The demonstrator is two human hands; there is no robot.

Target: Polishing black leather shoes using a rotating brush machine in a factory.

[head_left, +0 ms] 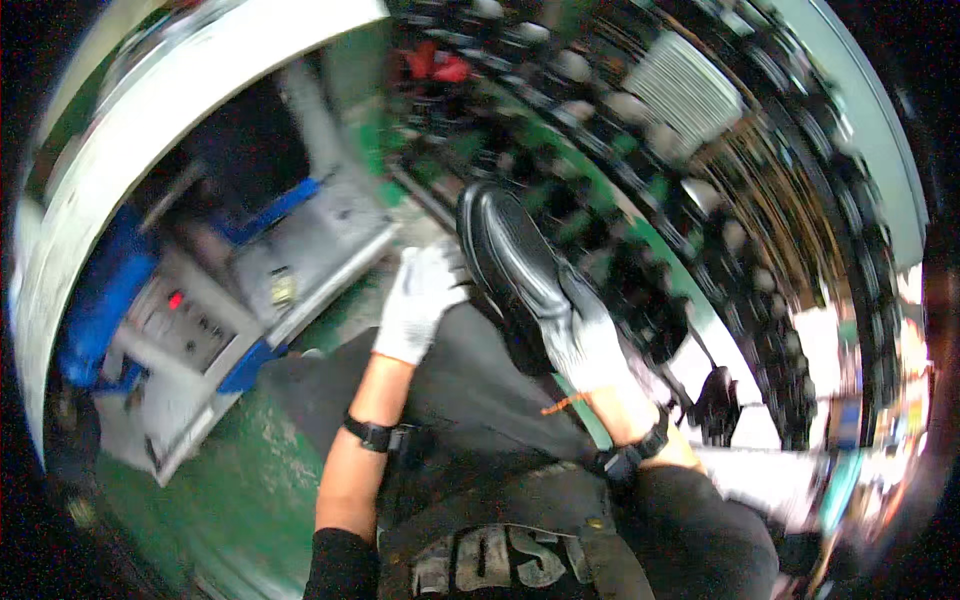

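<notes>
A shiny black shoe [507, 240] is held in front of me, its toe pointing away and its heel end toward me. My right hand [583, 345], in a white glove, is closed round the heel end. Just left of the shoe is my left hand [425, 295], also white-gloved, its fingers partly extended toward the shoe's side. Blur hides whether those fingertips touch it. Below the shoe is another dark shape that I cannot make out clearly.
On the left stands a grey and blue machine [190, 325] with a control panel and a red light. Racks with many dark shoes [630, 290] curve along the right side, much blurred. A red object [435, 65] lies at the far end. The floor [230, 500] is green.
</notes>
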